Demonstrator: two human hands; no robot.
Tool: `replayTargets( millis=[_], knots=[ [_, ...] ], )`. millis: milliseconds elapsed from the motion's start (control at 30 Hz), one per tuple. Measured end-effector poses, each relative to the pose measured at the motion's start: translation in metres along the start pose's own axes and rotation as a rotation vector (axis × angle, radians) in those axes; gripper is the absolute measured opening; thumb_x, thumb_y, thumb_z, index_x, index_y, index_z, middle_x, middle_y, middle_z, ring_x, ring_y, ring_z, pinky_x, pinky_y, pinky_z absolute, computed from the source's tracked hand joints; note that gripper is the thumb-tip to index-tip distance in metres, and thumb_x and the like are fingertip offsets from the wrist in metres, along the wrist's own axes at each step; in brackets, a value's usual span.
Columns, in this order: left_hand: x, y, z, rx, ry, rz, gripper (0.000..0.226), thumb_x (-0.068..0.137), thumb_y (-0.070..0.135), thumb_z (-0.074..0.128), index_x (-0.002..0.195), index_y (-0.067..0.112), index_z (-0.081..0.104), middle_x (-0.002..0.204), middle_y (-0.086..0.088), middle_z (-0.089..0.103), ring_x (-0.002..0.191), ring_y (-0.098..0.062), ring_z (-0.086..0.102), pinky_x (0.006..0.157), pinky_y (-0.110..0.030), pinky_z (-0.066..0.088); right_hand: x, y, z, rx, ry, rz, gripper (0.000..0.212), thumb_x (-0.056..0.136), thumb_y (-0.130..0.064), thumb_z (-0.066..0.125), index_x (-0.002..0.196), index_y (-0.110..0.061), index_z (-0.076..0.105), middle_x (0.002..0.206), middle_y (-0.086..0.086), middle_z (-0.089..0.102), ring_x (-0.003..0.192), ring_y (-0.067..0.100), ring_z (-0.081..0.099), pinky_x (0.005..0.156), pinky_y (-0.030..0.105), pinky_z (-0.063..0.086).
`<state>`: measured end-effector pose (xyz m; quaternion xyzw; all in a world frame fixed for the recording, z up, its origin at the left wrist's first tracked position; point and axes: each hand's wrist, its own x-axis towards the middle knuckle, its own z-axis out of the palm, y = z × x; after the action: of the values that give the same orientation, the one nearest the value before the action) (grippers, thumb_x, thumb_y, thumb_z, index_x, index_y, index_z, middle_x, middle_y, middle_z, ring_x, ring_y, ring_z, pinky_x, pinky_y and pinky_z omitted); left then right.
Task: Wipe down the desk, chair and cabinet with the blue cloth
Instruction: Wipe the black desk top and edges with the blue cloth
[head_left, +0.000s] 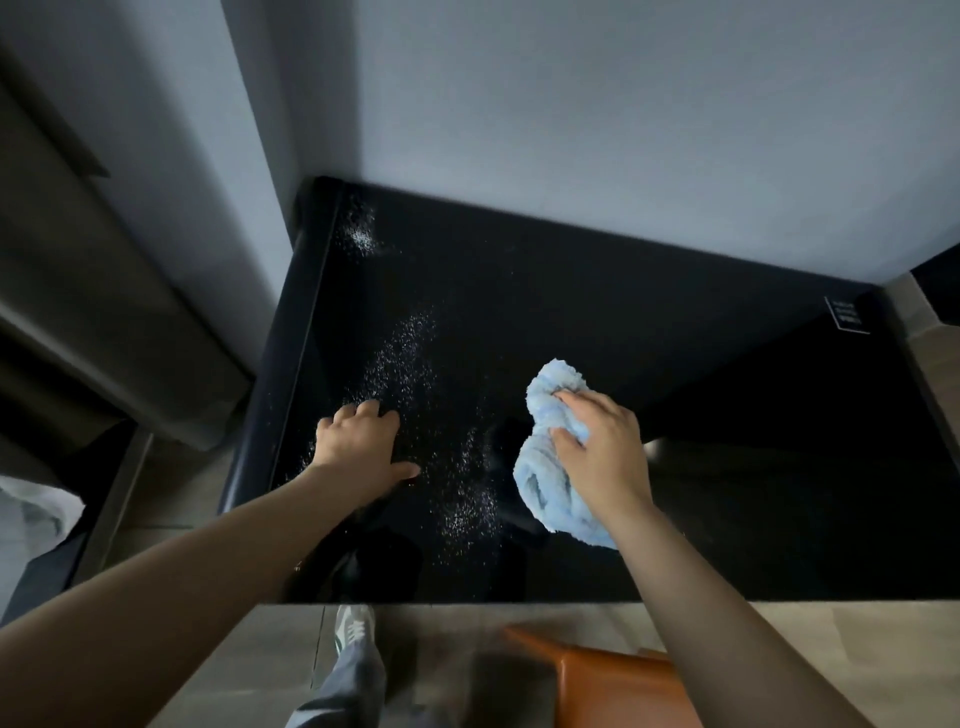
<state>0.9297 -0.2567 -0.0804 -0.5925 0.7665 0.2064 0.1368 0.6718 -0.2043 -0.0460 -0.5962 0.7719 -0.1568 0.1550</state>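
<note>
Gripping the blue cloth (545, 483) in a bunch, the right hand (597, 447) presses it onto the black desk (753, 509), right of centre & nearer the front edge. Fingers are dug into the wad from on top. The left hand (358, 447) rests on the desk w/ nothing in it, fingers bent a little, thumb out, prob. bracing. White specks (405, 358) lie scattered between the hands, around the left one & up toward the far-left corner.

Cloth looks soft, fluffy & light, w/ no stiffness, so it'll fold & trail wherever it's dragged. Best held as now: from above, palm pushing down. A loose tail sticks out on the near side & could flick specks about. Desk top is glossy, so I'd guess easy sliding, though the specks may get pushed along rather than picked up.

Edges: the wall (623, 130) sits tight along the far side, so specks there can only go sideways. Left & near edges drop to the floor. An orange chair (613, 686) stands just below the near edge, on the right. There's a small label (847, 314) near the far-right corner. Plenty of bare desk to the right. Sweeping left, the left hand is in the way.
</note>
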Motion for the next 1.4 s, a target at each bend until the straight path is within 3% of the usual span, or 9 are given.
replayTargets(
  millis=[233,500,733,967,1233,1400],
  knots=[
    [0.039,-0.017,-0.025,-0.060,-0.018,-0.022,0.088,0.080,0.063,0.060,0.148,0.020,0.025,0.156,-0.007,0.019,0.144,-0.032,0.016,0.116,-0.047,0.021,0.070,-0.005,0.004,-0.052,0.002,-0.077,0.038,0.088,-0.024,0.056,0.126,-0.023,0.061,0.129,-0.006,0.060,0.116,0.020,0.056,0.088,0.041,0.053],
    [0.090,-0.015,-0.049,-0.106,-0.027,-0.050,0.097,0.080,0.065,0.058,0.153,0.022,0.009,0.161,-0.005,0.000,0.147,-0.031,-0.001,0.118,-0.050,0.014,0.169,-0.025,0.008,-0.061,-0.010,-0.089,0.037,0.092,-0.024,0.057,0.130,-0.022,0.060,0.130,-0.003,0.059,0.117,0.023,0.053,0.092,0.041,0.050],
    [0.145,-0.014,-0.059,-0.096,-0.052,-0.135,0.117,0.068,0.080,0.055,0.152,0.028,-0.008,0.158,-0.004,-0.020,0.144,-0.038,-0.016,0.117,-0.057,0.006,0.261,-0.031,0.020,-0.088,-0.006,-0.157,0.032,0.092,-0.020,0.053,0.123,-0.021,0.063,0.122,0.002,0.063,0.108,0.025,0.058,0.085,0.042,0.052],
    [0.169,-0.018,-0.052,-0.058,-0.120,-0.193,0.140,0.050,0.089,0.058,0.147,0.031,-0.024,0.151,-0.003,-0.038,0.139,-0.042,-0.027,0.112,-0.065,0.000,0.331,-0.033,0.032,-0.067,0.004,-0.180,0.036,0.091,-0.020,0.057,0.127,-0.021,0.063,0.128,-0.001,0.062,0.116,0.021,0.057,0.094,0.040,0.049],
    [0.173,-0.016,-0.049,-0.063,-0.117,-0.199,0.144,0.047,0.089,0.059,0.146,0.030,-0.027,0.149,-0.004,-0.041,0.138,-0.043,-0.030,0.111,-0.066,-0.001,0.384,-0.040,0.049,-0.176,-0.044,-0.193,0.034,0.093,-0.020,0.057,0.127,-0.022,0.062,0.130,0.002,0.061,0.117,0.025,0.056,0.096,0.040,0.048],
    [0.174,-0.016,-0.048,-0.070,-0.131,-0.203,0.144,0.046,0.089,0.059,0.145,0.030,-0.028,0.148,-0.003,-0.043,0.137,-0.043,-0.032,0.112,-0.066,-0.002,0.401,-0.040,0.063,-0.318,-0.213,-0.185,0.034,0.096,-0.021,0.045,0.128,-0.019,0.058,0.133,0.005,0.057,0.120,0.028,0.053,0.102,0.040,0.042]
  ],
)
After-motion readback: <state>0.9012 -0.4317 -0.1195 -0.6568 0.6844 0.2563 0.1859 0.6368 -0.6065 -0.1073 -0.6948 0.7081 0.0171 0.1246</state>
